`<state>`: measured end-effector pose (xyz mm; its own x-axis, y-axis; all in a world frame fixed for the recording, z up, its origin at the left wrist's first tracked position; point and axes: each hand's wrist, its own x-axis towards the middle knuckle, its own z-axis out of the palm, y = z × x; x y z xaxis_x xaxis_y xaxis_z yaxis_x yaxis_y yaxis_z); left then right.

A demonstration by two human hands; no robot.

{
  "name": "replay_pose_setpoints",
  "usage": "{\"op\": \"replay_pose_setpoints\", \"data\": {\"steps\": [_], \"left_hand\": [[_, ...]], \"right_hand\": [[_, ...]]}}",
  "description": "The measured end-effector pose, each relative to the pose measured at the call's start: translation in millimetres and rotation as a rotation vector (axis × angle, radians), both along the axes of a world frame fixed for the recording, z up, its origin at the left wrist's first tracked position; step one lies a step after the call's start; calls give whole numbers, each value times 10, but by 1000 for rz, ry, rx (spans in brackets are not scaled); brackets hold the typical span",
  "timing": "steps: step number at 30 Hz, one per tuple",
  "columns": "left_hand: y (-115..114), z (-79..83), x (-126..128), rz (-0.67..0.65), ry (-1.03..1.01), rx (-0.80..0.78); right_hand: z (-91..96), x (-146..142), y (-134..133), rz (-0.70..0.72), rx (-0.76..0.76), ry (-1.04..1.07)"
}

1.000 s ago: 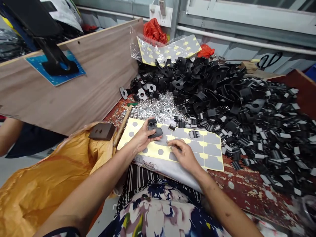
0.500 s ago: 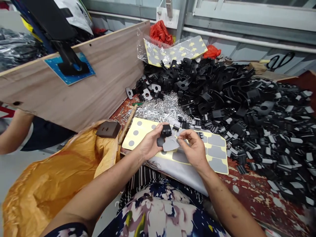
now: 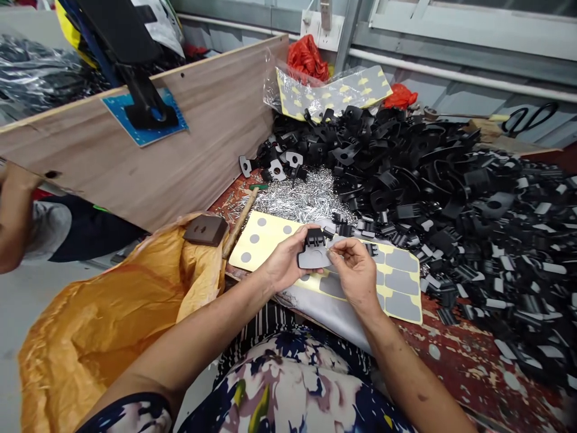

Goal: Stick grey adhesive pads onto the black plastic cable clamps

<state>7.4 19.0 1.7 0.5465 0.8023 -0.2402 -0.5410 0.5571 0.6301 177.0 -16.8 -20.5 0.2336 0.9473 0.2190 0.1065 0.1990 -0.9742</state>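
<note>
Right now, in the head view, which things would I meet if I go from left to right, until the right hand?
Another person's arm, brown block, wooden handle, left hand, black clip, right hand.

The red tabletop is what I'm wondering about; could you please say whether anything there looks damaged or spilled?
Yes: the red tabletop is flaked to pale patches right of the sticker sheet, so it looks worn. Silver pins behind the sheet lie loose, as if spilled.

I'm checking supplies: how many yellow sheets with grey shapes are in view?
2 visible: a yellow sheet beneath the left hand and right hand, another inside the clear plastic bag at the back. Others may be hidden.
</note>
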Motion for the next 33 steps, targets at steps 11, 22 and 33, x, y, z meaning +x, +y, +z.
{"op": "replay_pose_setpoints", "data": {"steps": [11,22,33], "left_hand": [[6,-18,-10,3,-6,-18],[6,20,4,7,-6,-35],[-95,-150,174,371,349,326]], "right_hand": [[-26,0,7,8,-3,59],[-63,-32,0,-14,46,-81],[-31,-128,-74,-41,268,-650]]}}
